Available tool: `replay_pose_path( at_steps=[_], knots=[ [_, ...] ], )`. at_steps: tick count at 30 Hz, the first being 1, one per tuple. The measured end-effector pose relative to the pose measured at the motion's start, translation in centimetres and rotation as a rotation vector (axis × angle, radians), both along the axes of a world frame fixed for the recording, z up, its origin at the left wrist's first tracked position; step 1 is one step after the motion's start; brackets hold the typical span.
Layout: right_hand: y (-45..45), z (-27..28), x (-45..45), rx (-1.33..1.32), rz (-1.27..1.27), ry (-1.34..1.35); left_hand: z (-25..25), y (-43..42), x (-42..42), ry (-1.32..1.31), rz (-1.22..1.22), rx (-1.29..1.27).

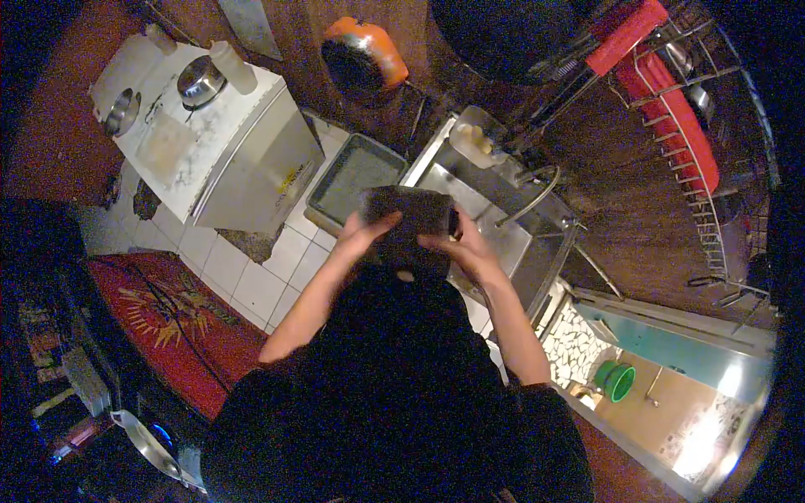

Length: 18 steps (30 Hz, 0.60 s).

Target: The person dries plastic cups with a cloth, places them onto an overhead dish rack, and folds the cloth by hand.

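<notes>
Close to my body I hold a dark, flat-sided, box-like object (408, 204). It is blurred, and its kind cannot be made out. My left hand (369, 230) grips it on the left, with the thumb lying over its top. My right hand (466, 244) clasps its right side, the thumb pointing inward. Most of the fingertips are hidden beneath or behind the object. Just past it, a grey rectangular tub (315, 201) stands at the left, and the metal sink (513, 243) with its curved faucet (537, 199) is at the right.
A clear container with pale pieces (475, 138) sits at the sink's far end. To the left stands a white appliance (260, 155) bearing metal bowls (201, 81). An orange pan (366, 52) and a wire rack (683, 142) are beyond. At lower right, a green bucket (616, 381) shows through a doorway.
</notes>
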State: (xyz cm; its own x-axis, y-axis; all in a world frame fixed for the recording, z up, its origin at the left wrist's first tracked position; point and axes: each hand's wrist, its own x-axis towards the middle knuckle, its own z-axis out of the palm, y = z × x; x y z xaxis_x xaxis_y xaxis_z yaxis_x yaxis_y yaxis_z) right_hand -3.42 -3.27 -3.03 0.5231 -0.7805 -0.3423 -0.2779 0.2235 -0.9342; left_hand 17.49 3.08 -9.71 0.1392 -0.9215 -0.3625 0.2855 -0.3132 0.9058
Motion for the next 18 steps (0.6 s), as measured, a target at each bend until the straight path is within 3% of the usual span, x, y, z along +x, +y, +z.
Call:
replay_pose_path(
  at_steps=[2,4,6,10,11,13,16,18],
  knots=[
    [0.0,-0.5,0.2,-0.075,0.070,0.021,2.9,0.8,0.4,-0.108,-0.115,0.022],
    [-0.1,-1.5,0.0,0.073,-0.097,-0.018,3.5,1.4,0.8,-0.216,-0.226,0.048],
    [0.1,-1.0,0.2,0.047,-0.095,-0.042,3.2,1.9,1.2,-0.040,-0.224,-0.047],
    [0.0,-1.2,0.8,-0.023,-0.031,-0.111,0.8,1.7,2.2,-0.041,-0.114,0.004],
    [0.0,-1.5,0.9,-0.010,-0.020,-0.108,0.5,1.6,2.2,0.093,-0.090,-0.082],
    [-0.2,-2.7,1.4,0.225,-0.098,-0.225,0.3,1.5,2.6,0.230,-0.050,-0.158],
    [-0.2,-3.4,2.7,0.173,-0.042,-0.383,1.9,1.5,4.5,0.283,-0.174,-0.132],
    [-0.1,-3.7,3.1,0.219,-0.016,-0.464,4.1,1.9,6.9,0.034,-0.471,-0.523]
  ],
)
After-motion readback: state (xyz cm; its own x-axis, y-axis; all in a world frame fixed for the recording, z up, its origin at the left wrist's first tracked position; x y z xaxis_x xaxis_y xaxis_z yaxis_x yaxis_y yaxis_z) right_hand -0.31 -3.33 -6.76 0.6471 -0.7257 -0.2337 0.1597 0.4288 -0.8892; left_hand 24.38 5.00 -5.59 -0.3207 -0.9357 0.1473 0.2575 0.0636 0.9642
